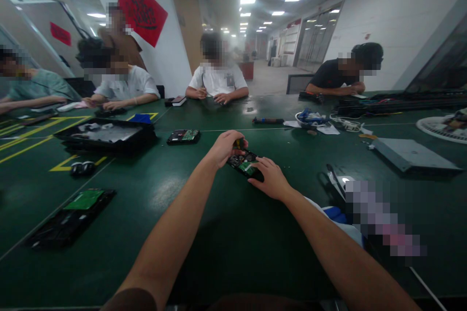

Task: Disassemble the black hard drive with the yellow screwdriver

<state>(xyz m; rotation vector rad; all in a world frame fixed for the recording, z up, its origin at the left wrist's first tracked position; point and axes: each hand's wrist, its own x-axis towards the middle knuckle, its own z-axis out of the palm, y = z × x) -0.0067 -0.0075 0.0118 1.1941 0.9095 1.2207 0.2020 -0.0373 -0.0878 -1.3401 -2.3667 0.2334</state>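
Note:
An opened electronic device (247,168), a dark casing with a green circuit board and small parts inside, lies on the green table in front of me. My left hand (229,148) is at its far left end, fingers curled round a small black-and-yellow object (239,144) that looks like a tool handle; most of it is hidden by the fingers. My right hand (272,178) grips the device's right side, fingertips on top and thumb along the near edge.
Similar opened devices lie at the left (75,216) and further back (183,136). A black tray (146,131) with pale parts stands back left. To the right are a grey metal box (416,155), a blue cable bundle (312,117) and blue-and-white cloth (335,215). Several people sit opposite.

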